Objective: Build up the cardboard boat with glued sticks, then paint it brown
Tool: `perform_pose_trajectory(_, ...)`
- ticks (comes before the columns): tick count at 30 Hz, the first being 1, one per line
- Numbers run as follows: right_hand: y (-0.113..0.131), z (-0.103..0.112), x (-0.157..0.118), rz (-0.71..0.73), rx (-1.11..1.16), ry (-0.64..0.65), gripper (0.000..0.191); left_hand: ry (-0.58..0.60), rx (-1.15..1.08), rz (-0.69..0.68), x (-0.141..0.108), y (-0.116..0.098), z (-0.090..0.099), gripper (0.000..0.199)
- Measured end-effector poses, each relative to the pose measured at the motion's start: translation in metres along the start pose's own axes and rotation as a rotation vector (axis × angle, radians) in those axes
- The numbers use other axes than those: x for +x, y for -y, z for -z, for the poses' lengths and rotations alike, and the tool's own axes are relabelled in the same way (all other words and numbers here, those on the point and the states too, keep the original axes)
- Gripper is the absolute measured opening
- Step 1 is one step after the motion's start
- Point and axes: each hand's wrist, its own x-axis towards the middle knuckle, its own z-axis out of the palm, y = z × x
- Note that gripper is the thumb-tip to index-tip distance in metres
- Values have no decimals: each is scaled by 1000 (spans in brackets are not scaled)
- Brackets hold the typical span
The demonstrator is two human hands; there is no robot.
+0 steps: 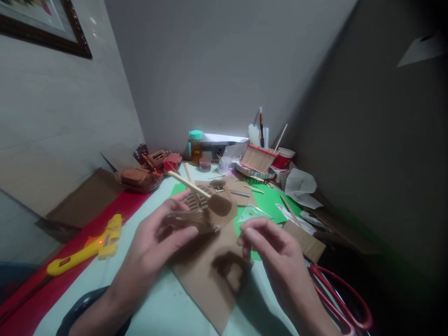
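My left hand (pixel 157 233) grips a small brown cardboard model (pixel 196 219), thumb in front and fingers behind. Pale wooden sticks (pixel 191 184) jut from the model toward the upper left, and a rounded brown cardboard piece (pixel 220 205) sits at the lower end of one. To the right, apart from the model, my right hand (pixel 269 247) is closed with thumb and fingertips together. Anything between those fingertips is too small to make out. Beneath both hands lies a flat cardboard sheet (pixel 206 275), with a shadow cast on it.
A yellow hot glue gun (pixel 87 247) with an orange light lies at left. Red-handled scissors (pixel 339 298) are beside my right wrist. Behind stand a teal-lidded jar (pixel 196 147), a red cup (pixel 283 158) and brown models (pixel 147 172). Green sheets (pixel 271 200) and a clear set square (pixel 254 213) lie mid-table.
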Motion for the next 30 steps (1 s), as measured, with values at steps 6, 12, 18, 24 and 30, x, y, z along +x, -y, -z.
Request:
perform_pose_trajectory(6, 16, 1, -8, 155, -158, 3, 22, 93, 417, -455, 5, 11, 5, 12)
perform_pose_trajectory(12, 21, 2, -11, 227, -277, 21, 28, 111, 558, -624, 2, 15, 0, 19)
perform_pose_trajectory(18, 24, 5, -16, 516, -466, -97, 14, 128, 632, -633, 1, 15, -1, 19)
perform_pose_trajectory(24, 19, -1, -29, 1045, -930, -117, 35, 86, 835, -851, -2, 16, -7, 30)
perform_pose_trajectory(30, 19, -17, -34, 1254, -1279, -264, 29, 66, 910, -952, -2, 25, -7, 42)
